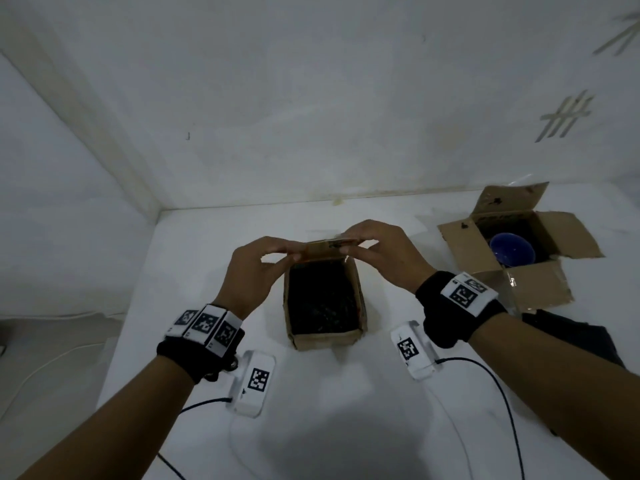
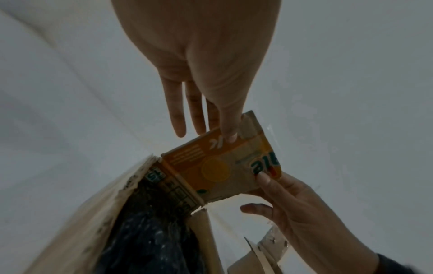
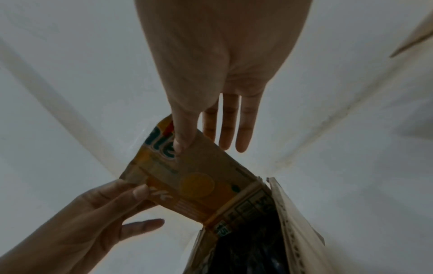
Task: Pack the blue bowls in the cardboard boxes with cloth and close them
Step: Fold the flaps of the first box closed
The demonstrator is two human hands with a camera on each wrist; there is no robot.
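A small cardboard box (image 1: 325,336) stands in the middle of the white table, and dark cloth (image 1: 323,299) fills its inside. Its far flap (image 1: 329,249), printed orange, is raised. My left hand (image 1: 291,254) pinches the flap's left corner, thumb on the printed face (image 2: 222,166). At the right corner my right hand (image 1: 348,245) pinches the same flap (image 3: 194,181). A second cardboard box (image 1: 540,282) sits open at the right with a blue bowl (image 1: 512,252) inside it. No bowl shows in the middle box.
A dark cloth (image 1: 575,337) lies on the table in front of the right box. White walls close off the back and left of the table. Black cables (image 1: 502,393) trail from my wrists across the near table.
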